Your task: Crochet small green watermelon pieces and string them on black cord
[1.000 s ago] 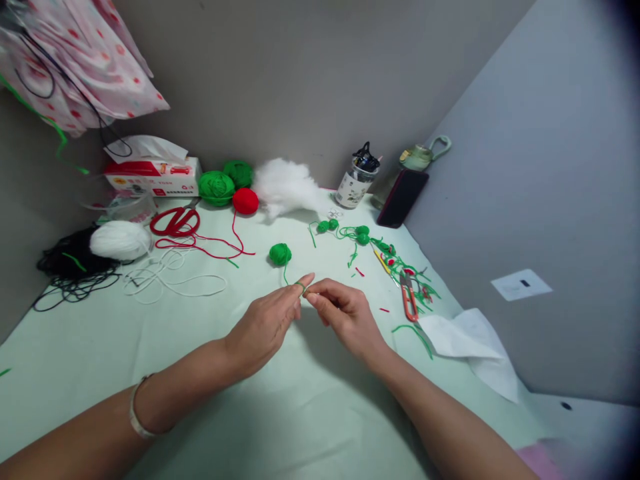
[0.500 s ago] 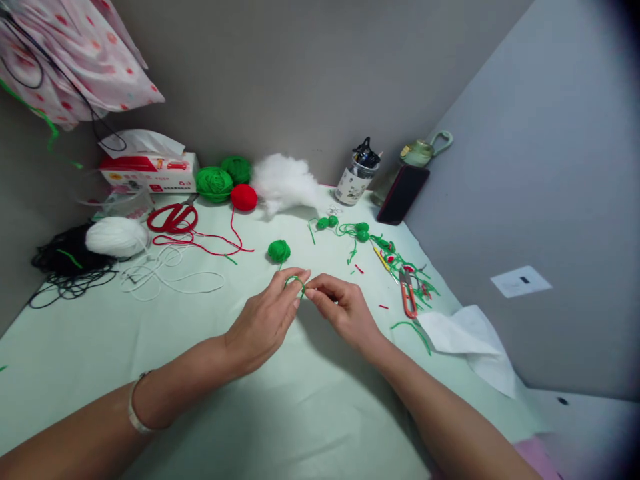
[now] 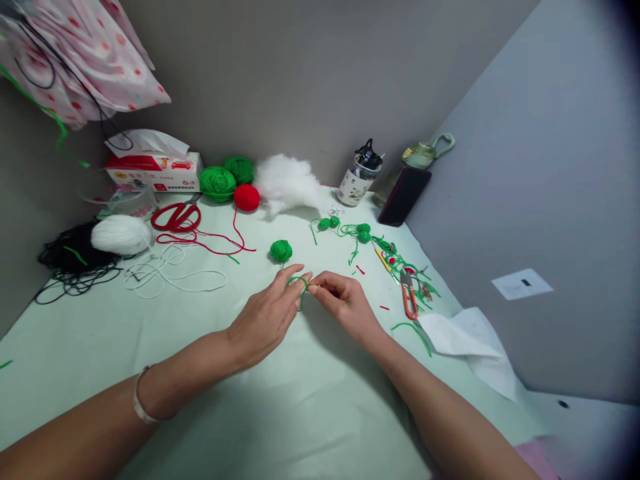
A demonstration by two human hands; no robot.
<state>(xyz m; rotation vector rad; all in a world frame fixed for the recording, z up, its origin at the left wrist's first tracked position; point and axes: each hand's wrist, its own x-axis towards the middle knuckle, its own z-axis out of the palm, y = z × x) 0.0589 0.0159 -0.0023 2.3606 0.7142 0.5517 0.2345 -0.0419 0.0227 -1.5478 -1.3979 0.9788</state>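
At the far left of the desk (image 3: 280, 413) lie the black yarn (image 3: 75, 250) and, touching it, the white ball (image 3: 121, 235); then come the red scissors (image 3: 175, 218). Next is the left hand (image 3: 265, 317), with fingers extended, which holds the green yarn (image 3: 304, 292) at its fingertips. The green ball (image 3: 281, 251) sits on the desk just beyond these fingers, so it is nearer to the left hand than to the right. The yarn makes a small arc over the left fingers, and its end hangs down toward the person. On the right side of this arc, the right hand (image 3: 345, 303) pinches between thumb and forefinger (I cannot tell if a thin tool is also there). Its fingertips face the left ones, almost meeting. Farther right lie the snips (image 3: 409, 297).
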